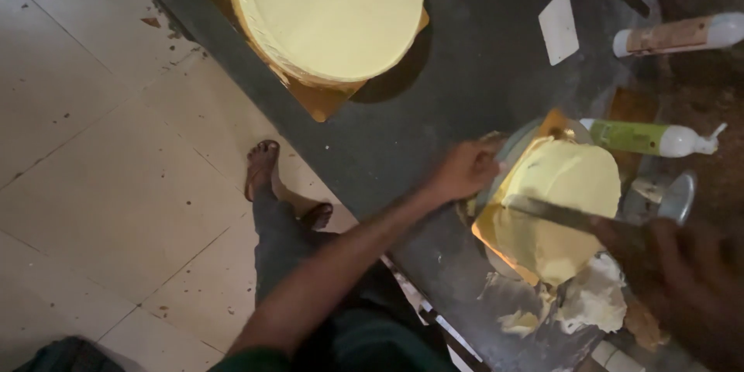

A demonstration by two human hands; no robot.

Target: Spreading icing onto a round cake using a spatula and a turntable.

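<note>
Smoothing: a long spatula blade (559, 215) lies flat across the small cake (562, 213), which sits on a gold board (487, 234) on a turntable (513, 151) at the right of the dark counter (465, 70).
Left hand (465, 170): fingers curled onto the turntable's rim.
Right hand (682, 279): blurred and dark, seemingly closed round the blade's handle (finger positions unclear).
Risk: a tilted blade could gouge the cream; a jerk at the rim could slide the board.
Packages: a green-labelled white squeeze bottle (655, 139) lies just behind the cake; a brown-labelled white bottle (682, 35) lies further back.
Nearby: a white scraper card (559, 25); a larger frosted cake (329, 12).
</note>
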